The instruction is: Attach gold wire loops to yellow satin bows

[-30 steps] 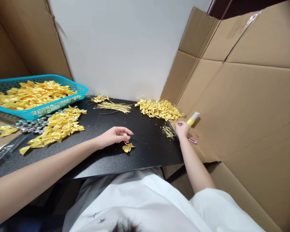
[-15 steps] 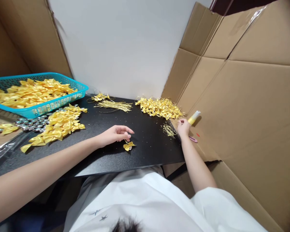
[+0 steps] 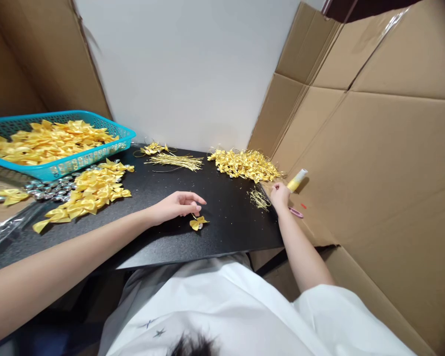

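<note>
My left hand [image 3: 181, 203] is over the middle of the black table, its thumb and fingers closed on the short stem of a yellow ribbon bow [image 3: 198, 223]. The bow hangs just below the fingertips, with a small shiny bead on it. At the table's right edge, my right hand [image 3: 280, 196] has its fingers curled together; what they hold, if anything, is hidden. A pink handle [image 3: 295, 212] shows beside the right wrist. Just beyond that hand stands a yellow and white tube [image 3: 297, 181]. Left of it lies a small heap of gold cord snippets [image 3: 259, 199].
A turquoise basket [image 3: 92, 159] of yellow bows stands at the left. Before it lie loose yellow bows [image 3: 92, 190] and silver beads [image 3: 52, 188]. Gold cords [image 3: 176, 161] and a pile of beaded bows [image 3: 244, 165] lie at the back. Cardboard [image 3: 385, 163] walls the right side.
Almost nothing differs. Both hands keep their places, and the bow stays under my left fingers; the view has shifted very slightly.
</note>
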A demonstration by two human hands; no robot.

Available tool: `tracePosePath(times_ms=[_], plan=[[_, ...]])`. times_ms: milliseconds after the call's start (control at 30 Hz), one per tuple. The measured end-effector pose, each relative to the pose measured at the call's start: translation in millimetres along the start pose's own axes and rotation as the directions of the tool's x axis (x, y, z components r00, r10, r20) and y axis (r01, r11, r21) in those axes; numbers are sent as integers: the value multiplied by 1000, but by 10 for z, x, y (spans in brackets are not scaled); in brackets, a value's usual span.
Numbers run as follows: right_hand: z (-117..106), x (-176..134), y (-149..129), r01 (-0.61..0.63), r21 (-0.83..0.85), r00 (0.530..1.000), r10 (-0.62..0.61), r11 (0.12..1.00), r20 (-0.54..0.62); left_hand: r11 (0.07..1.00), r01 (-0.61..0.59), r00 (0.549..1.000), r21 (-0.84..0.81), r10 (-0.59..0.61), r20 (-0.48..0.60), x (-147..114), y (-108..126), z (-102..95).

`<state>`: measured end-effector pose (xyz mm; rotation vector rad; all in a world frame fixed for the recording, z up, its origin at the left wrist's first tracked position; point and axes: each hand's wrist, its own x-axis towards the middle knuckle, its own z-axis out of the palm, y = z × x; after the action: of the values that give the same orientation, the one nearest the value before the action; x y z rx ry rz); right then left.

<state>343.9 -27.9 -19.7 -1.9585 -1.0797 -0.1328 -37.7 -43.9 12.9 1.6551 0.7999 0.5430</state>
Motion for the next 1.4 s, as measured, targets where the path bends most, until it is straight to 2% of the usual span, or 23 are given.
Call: tracePosePath(times_ms=[467, 933, 1133, 1400], plan=[[9, 4, 8, -43, -30, 999, 43, 999, 7, 1000, 2, 1000, -5, -2, -17, 2, 0, 0], [42, 32, 48, -90, -68, 991, 96, 994, 92, 1000, 0, 1000, -4, 0, -9, 4, -10, -7], [38, 42, 49, -78, -84, 992, 85, 993, 94, 1000, 8, 1000, 15, -8, -14, 16, -38, -17], [-5, 5, 3, -18, -70, 999, 21, 997, 37, 1000, 3, 1000, 16, -3, -9, 20, -22, -7]])
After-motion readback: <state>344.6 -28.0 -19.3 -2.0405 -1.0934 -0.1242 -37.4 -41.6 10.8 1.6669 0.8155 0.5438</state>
